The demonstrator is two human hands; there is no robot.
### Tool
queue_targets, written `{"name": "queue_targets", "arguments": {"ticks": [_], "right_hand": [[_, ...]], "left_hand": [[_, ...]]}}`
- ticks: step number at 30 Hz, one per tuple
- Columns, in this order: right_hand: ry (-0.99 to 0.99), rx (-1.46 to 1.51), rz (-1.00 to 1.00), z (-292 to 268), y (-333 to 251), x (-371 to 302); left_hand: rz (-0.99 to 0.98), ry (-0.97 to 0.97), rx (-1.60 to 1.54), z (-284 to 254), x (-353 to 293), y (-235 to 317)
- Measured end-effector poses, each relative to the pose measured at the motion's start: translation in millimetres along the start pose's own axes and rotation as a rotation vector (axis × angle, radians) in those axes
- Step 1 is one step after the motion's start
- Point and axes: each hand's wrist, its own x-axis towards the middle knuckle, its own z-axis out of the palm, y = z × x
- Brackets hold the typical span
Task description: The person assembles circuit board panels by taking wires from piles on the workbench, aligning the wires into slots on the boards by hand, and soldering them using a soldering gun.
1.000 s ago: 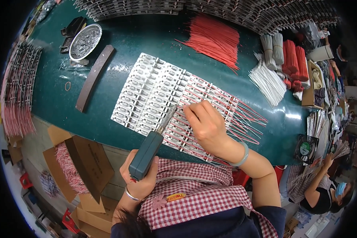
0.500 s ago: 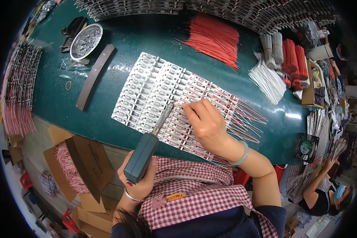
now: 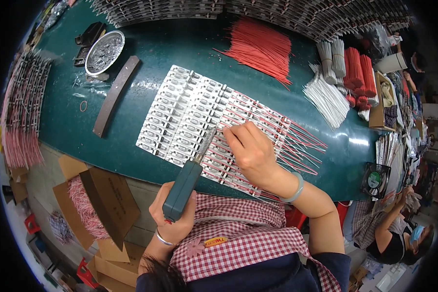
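Note:
My left hand is wrapped round the dark green body of a soldering gun. Its metal tip slants up to the right and reaches the white panels of small metal-fitted parts. Close by that tip, the thumb and fingers of my right hand are pinched over the panels; whatever they hold is too small to name. Thin red and white wires lie across the right-hand panels, their loose ends fanning out past the edge. Part of the wired rows is hidden under my right hand.
Behind the panels lies a pile of red wires, with white wires and tied bundles to its right. A curved brown bar and a foil-lined bowl sit left. Finished wired rows stand far left. Another person works at right.
The soldering gun has shifted slightly up and to the right, its tip closer to my right fingers. My right hand has hardly moved.

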Motion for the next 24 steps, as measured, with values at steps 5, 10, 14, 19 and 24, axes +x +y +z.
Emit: {"name": "queue_targets", "arguments": {"ticks": [5,10,14,19,24], "right_hand": [[0.001,0.002,-0.002,0.4,0.6,1.2],[0.001,-0.022,0.002,0.1,-0.5,0.4],[0.002,-0.027,0.003,-0.1,-1.4,0.1],[0.059,0.004,-0.043,-5.2,-3.3,-1.3],[0.017,0.033,-0.013,-3.2,-5.7,-5.9]], "left_hand": [[0.009,0.061,-0.006,-3.6,-0.3,4.5],[0.050,0.087,-0.007,-4.9,-8.1,-8.3],[0.062,0.087,-0.012,-5.9,-10.1,-7.8],[0.010,0.085,-0.052,-8.9,-10.5,-3.3],[0.071,0.077,-0.010,-9.4,-10.6,-6.3]]}}
